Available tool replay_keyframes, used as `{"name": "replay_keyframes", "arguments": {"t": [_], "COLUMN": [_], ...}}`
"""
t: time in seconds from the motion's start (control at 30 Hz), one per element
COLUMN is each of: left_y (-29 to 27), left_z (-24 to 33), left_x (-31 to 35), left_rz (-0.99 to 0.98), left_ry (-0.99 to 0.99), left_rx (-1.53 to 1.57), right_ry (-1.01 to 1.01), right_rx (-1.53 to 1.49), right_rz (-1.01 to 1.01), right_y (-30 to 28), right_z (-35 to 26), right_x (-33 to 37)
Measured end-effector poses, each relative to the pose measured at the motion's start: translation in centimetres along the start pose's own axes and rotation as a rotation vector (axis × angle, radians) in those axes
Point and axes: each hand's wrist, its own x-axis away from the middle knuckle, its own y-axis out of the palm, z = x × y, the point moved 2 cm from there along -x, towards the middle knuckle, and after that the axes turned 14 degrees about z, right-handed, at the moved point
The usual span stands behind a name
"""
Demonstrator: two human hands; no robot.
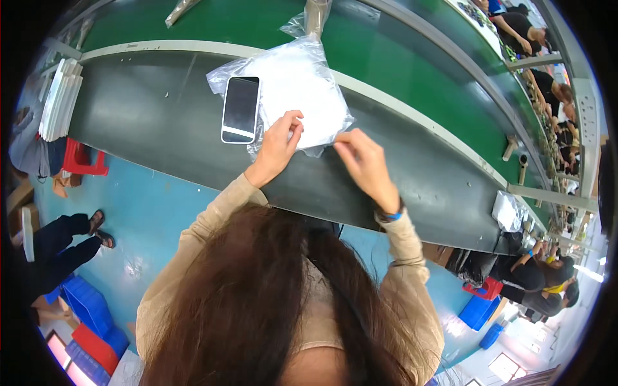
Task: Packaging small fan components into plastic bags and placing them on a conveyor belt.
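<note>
A flat clear plastic bag point(299, 80) with white contents lies on the dark belt in front of me. My left hand point(278, 147) rests at its near edge, fingers loosely curled and thumb apart, with nothing visible in them. At the bag's near right corner, my right hand point(367, 166) has thumb and forefinger drawn together on the plastic edge. A smartphone point(241, 109) with a dark screen and white frame lies on the bag's left part, beside my left hand.
A pale rail point(412, 106) separates the dark belt point(154, 109) from a green surface point(399, 58). White slats point(61, 100) stand at the far left, and a small clear bag point(508, 211) lies far right. Red stools, blue crates and other people are around.
</note>
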Motion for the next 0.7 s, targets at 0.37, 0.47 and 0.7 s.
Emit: {"name": "replay_keyframes", "arguments": {"t": [0.37, 0.47, 0.7], "left_y": [-0.6, 0.8, -0.2], "left_z": [1.0, 2.1, 1.4], "left_x": [0.7, 0.1, 0.4], "left_rz": [-0.012, 0.020, 0.111], "left_ry": [0.155, 0.115, 0.125], "left_rx": [-0.190, -0.217, -0.328], "right_ry": [-0.264, -0.204, -0.164], "right_rx": [0.404, 0.438, 0.206], "right_rz": [0.020, 0.039, 0.197], "right_y": [5.2, 4.8, 0.3], "right_z": [1.9, 2.5, 1.4], "right_x": [3.0, 3.4, 2.2]}}
